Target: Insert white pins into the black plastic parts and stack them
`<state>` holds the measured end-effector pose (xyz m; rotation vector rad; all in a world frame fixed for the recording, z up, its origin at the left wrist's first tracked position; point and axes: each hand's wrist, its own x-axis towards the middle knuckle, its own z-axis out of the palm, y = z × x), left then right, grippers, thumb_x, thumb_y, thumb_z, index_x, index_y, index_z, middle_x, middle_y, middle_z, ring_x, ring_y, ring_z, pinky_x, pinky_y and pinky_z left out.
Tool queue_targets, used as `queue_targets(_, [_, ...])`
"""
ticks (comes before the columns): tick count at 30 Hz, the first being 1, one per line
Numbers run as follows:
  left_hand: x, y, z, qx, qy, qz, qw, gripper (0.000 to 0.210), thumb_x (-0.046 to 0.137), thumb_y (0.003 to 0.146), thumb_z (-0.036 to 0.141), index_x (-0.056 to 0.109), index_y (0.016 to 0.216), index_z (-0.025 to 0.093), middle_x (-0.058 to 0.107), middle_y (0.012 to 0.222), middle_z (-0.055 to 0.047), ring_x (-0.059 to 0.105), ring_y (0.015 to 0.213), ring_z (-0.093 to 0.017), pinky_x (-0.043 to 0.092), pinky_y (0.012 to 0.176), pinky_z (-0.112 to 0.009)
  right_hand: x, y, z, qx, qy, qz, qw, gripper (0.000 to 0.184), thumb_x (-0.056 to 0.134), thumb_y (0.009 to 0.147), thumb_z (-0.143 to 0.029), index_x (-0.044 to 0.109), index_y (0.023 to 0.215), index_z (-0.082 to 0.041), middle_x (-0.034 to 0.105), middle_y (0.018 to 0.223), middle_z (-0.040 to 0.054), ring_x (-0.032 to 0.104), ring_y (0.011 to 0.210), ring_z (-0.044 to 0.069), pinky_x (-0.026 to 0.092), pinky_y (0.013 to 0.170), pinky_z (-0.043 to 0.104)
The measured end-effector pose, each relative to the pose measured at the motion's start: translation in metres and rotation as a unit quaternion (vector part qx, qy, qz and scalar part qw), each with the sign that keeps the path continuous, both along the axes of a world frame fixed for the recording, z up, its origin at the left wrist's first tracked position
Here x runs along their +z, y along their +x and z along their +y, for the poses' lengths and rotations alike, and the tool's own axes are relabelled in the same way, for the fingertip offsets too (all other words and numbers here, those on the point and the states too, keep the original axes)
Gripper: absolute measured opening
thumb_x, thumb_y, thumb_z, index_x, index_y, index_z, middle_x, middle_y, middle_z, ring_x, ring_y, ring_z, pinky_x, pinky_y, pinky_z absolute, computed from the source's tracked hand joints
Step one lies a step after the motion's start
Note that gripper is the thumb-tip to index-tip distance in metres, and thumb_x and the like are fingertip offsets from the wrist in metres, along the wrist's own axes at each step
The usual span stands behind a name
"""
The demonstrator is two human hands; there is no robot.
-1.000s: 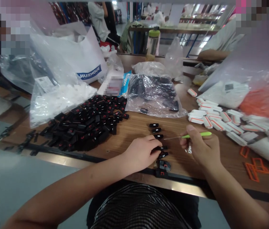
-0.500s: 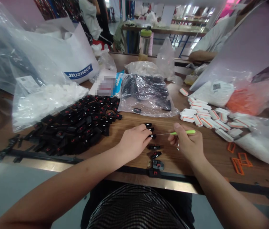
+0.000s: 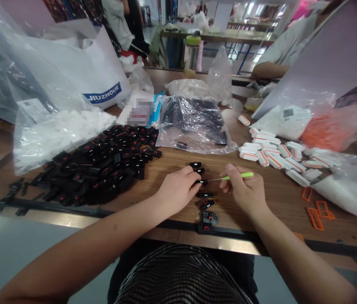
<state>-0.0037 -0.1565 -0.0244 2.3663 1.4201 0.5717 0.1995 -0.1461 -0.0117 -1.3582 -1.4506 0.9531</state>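
Observation:
My left hand [image 3: 178, 185] is closed, its fingertips gripping a small black plastic part [image 3: 201, 182] on the table. In my right hand [image 3: 244, 185] is a thin pointed tool with a yellow-green handle [image 3: 245, 175], held in a pinch. The tool's metal shaft reaches left to the black part, its tip at or beside the part's end; exact contact cannot be made out. More black parts line up above and below the left fingers, among them a ridged one [image 3: 204, 194] and one with a red mark [image 3: 210, 218] near the table's front edge.
A large heap of black parts [image 3: 102, 164] covers the left of the table. White pieces with orange strips [image 3: 271, 154] and orange frames [image 3: 315, 218] lie on the right. Behind are a plastic bag of black parts [image 3: 194, 122], a bottle [image 3: 191, 55] and a person's arm [image 3: 270, 69].
My right hand has moved a little to the left, bringing the tool's tip closer to the black part. The left hand stays almost in place on that part.

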Motion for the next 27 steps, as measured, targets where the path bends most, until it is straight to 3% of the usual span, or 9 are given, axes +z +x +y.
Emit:
queue_targets(13, [-0.0026, 0.0003, 0.0009, -0.003, 0.0, -0.012, 1.0, 0.016, 0.058, 0.096, 0.025, 0.07, 0.103, 0.017, 0.066, 0.101, -0.006, 0.067, 0.092, -0.022, 0.056, 0.084, -0.039, -0.0027, 0.0004, 0.0007, -0.005, 0.008, -0.015, 1.0, 0.045, 0.057, 0.092, -0.054, 0.069, 0.072, -0.015, 0.063, 0.052, 0.0016, 0.056, 0.041, 0.01, 0.045, 0.041, 0.02])
queue_targets(27, [0.0007, -0.001, 0.0002, -0.01, -0.001, -0.03, 0.999, 0.015, 0.058, 0.096, 0.023, 0.07, 0.102, 0.018, 0.065, 0.104, -0.006, 0.066, 0.09, -0.021, 0.055, 0.081, -0.037, 0.0028, -0.0034, -0.0022, 0.021, 0.035, -0.105, 0.994, 0.045, 0.054, 0.095, -0.05, 0.07, 0.071, -0.016, 0.065, 0.054, 0.0021, 0.06, 0.044, 0.011, 0.047, 0.046, 0.021])
